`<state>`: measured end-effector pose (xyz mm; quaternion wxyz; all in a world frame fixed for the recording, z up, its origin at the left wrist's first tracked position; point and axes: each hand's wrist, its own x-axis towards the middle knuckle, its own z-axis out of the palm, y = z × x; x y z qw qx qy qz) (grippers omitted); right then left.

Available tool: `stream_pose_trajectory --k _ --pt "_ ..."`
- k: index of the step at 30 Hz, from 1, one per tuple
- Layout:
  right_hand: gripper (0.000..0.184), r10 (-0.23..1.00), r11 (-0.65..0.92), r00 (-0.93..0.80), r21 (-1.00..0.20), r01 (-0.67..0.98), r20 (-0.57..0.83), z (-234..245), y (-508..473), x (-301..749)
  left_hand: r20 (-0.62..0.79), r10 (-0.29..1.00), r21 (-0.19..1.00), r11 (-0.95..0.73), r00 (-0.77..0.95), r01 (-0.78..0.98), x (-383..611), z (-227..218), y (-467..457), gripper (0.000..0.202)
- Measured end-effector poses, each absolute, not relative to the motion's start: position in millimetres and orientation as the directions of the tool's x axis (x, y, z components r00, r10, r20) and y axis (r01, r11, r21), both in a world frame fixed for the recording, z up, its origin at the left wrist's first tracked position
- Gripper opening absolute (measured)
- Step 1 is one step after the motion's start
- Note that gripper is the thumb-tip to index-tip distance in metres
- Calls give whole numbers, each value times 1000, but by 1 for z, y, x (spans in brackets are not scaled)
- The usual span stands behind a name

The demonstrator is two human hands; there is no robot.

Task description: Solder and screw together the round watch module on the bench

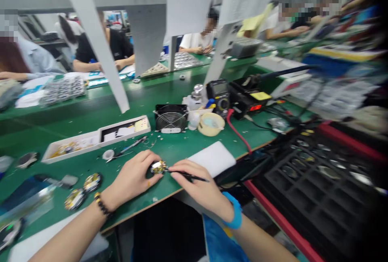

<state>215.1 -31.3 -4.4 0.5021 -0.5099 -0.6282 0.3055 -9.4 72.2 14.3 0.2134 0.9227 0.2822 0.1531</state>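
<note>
A left hand (131, 179) pinches a small round gold-coloured component (158, 167) in curled fingers at the near edge of a green bench mat (142, 207). A right hand (201, 187) closes in a narrow grip on a slim black tool (189, 176), its tip at the component. A white foam block (212, 158) lies just beyond the right fingers, nearly touching them. Both wrists cross the bench edge, with a black compartment tray (312, 183) off to the right. Left of the left fingers, two round gold parts (92, 182) sit on open mat. Ahead of the fingers are a white tray (71, 149), a blue-handled screwdriver (130, 145) and a cooling fan (170, 118). Co-workers (103, 48) sit across the bench.
</note>
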Motion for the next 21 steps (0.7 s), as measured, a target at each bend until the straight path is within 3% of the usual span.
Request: stream_pose_trajectory --k 12,21 --pt "15 922 316 115 -890 329 369 -2 -31 209 372 522 371 -842 767 393 -10 -6 86 39" --pt "20 921 322 115 -895 310 372 -5 -28 209 312 530 364 -833 788 416 -20 -26 97 39"
